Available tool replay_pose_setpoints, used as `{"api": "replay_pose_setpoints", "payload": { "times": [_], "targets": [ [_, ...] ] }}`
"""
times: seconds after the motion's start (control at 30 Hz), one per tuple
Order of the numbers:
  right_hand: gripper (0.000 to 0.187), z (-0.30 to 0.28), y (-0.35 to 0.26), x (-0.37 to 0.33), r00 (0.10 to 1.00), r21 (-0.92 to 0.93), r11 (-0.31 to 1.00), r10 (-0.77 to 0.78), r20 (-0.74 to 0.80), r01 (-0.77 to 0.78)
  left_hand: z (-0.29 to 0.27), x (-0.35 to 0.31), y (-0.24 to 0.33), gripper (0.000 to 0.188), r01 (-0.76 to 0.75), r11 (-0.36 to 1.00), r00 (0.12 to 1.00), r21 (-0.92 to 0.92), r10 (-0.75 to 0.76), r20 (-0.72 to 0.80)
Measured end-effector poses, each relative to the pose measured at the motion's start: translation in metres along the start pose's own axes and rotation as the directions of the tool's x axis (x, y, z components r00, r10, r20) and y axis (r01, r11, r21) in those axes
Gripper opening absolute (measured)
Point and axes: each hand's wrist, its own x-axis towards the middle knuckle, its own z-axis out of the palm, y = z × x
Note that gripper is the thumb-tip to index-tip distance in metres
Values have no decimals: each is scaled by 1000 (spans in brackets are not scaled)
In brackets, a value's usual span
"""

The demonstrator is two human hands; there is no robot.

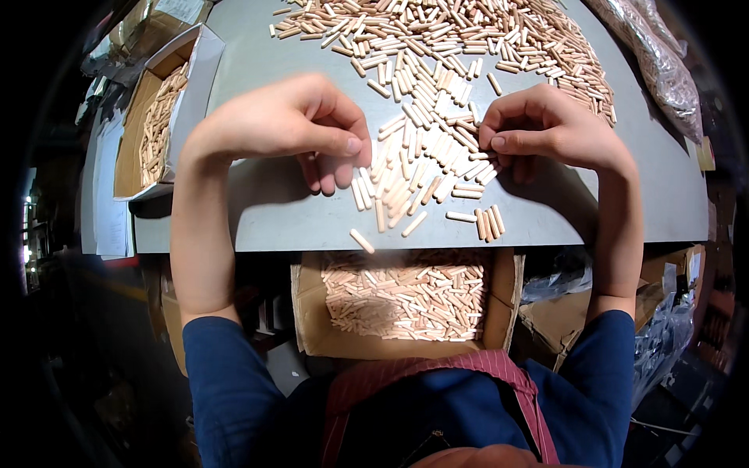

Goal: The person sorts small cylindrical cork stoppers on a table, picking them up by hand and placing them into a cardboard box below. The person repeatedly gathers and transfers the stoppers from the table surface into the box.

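- Left hand (312,125) loosely curled, right hand (542,129) narrowly pinched; from here I can't tell whether either holds anything.
- Wooden dowel pins (431,189) lie between them on the grey worktop (269,222).
- 1 stray pin (362,240) lies at the front edge; a careless sweep could knock it off, perhaps missing the cardboard box (505,308) below.

Dowels (449,82) on table (261,47), box (199,74) at left
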Motion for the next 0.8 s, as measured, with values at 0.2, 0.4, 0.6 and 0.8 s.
{"api": "replay_pose_setpoints", "payload": {
  "times": [0.2,0.4,0.6,0.8],
  "targets": [
    [10,5,-3,-4,979,80,997,3,204,-19,11,0,7,21,20,999,986,-26,-16,167],
    [21,16,11,3,728,-28,906,-320,606,422,19,7,3,31,-341,935,785,92,230,576],
    [26,1,2,-8,985,84,992,-105,138,94,1,-11,9,26,-70,997,992,-37,74,105],
    [19,3,11,7,967,-40,996,-87,-238,79,-4,10,-7,26,-170,985,953,37,174,-247]
  ]
}}
